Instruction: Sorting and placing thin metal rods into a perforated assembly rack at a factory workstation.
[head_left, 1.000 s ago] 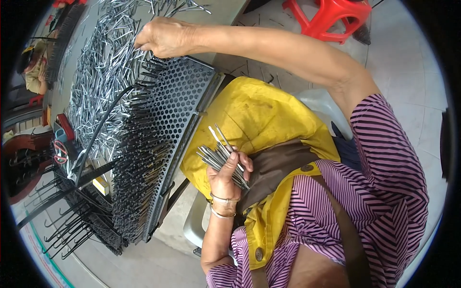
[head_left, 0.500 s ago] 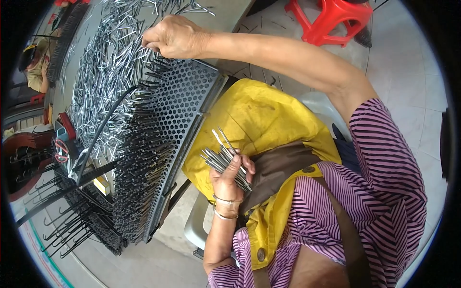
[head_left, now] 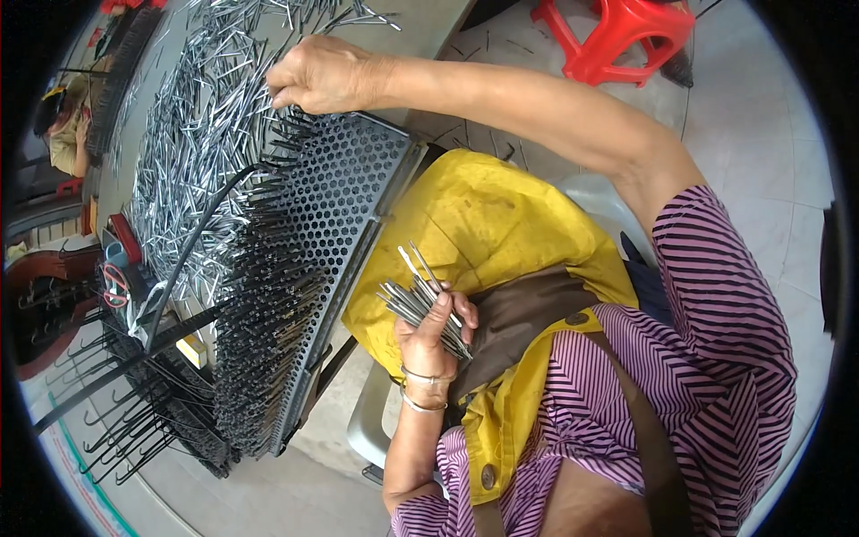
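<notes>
Person at work, seen from above. The left hand [head_left: 432, 338], with two bangles [head_left: 422, 406] at the wrist, is in front of the body over a yellow apron [head_left: 497, 210]. Its grip is closed around a bundle of thin metal rods [head_left: 413, 304], the thumb lying across them and the ends fanning out beyond the fingers; two rods project farther than the rest. The right hand [head_left: 319, 75] reaches across to the far end of a perforated rack [head_left: 349, 170]. Its grip is curled nearly closed, fingertips down; whether it pinches a rod cannot be told. Dark pins [head_left: 255, 358] crowd the near and left part of the rack, while bare holes show toward its upper right. Beside the rack, a loose heap of shiny rods [head_left: 192, 170] covers much of the worktop [head_left: 407, 40]. Left: red-handled scissors [head_left: 114, 288], black hooks [head_left: 125, 443]. Upper right: a red stool [head_left: 617, 45] on the floor.
</notes>
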The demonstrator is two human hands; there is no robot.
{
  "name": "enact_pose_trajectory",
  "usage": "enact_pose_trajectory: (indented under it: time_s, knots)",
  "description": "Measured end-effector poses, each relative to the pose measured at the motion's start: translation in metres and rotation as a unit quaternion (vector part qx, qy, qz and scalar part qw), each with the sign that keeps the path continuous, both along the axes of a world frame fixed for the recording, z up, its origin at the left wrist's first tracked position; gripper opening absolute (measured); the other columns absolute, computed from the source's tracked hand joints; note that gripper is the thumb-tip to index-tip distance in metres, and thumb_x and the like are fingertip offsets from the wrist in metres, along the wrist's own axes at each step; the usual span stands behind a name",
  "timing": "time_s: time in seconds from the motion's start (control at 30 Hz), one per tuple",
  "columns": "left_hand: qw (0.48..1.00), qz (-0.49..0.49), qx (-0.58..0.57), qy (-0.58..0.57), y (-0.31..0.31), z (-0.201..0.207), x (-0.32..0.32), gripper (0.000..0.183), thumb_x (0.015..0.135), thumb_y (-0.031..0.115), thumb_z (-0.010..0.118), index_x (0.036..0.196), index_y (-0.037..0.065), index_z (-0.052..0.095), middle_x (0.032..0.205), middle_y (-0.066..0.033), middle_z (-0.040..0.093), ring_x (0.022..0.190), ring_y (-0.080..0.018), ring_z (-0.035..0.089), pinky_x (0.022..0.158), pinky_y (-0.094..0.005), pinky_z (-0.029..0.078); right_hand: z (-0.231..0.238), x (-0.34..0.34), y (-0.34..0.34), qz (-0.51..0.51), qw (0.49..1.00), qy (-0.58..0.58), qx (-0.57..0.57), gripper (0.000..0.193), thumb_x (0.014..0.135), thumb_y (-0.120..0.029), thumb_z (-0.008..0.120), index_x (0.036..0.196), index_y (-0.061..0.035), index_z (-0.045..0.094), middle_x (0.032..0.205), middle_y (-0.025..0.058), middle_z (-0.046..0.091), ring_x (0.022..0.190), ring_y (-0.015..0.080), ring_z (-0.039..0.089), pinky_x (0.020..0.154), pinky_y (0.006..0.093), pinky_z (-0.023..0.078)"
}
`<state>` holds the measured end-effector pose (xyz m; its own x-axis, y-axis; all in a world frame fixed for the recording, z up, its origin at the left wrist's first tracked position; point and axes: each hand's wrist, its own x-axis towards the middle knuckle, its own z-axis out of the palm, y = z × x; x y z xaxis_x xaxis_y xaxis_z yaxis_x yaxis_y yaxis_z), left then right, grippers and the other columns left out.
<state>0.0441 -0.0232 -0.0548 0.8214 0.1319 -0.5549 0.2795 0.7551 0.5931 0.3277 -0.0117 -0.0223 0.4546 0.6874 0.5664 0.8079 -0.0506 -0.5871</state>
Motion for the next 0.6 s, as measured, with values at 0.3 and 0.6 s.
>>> enact_pose_trajectory:
  time_s: [0.3, 0.6]
  knots:
    - [1.0, -0.002, 0.014, -0.003, -0.001, 0.003, 0.006, 0.012, 0.083, 0.008, 0.053, 0.092, 0.0, 0.05, 0.067, -0.0108, 0.054, 0.057, -0.0215, 0.054, 0.042, -0.0245, 0.041, 0.008, -0.012, 0.006, -0.012, 0.989, -0.07, -0.132, 0.015, 0.073, -0.004, 0.053, 0.061, 0.0032, 0.049, 0.056, 0.0179, 0.051, 0.057, 0.0318, 0.055, 0.054, 0.0418, 0.043]
    - [0.999, -0.003, 0.018, -0.032, -0.001, 0.014, 0.013, 0.013, 0.083, 0.008, 0.053, 0.093, 0.001, 0.05, 0.068, -0.0113, 0.054, 0.056, -0.0218, 0.054, 0.042, -0.0241, 0.041, 0.01, -0.022, -0.001, 0.012, 0.989, -0.06, -0.136, 0.001, 0.059, 0.004, 0.045, 0.06, 0.0034, 0.045, 0.053, 0.0208, 0.047, 0.05, 0.0346, 0.051, 0.049, 0.0427, 0.041]
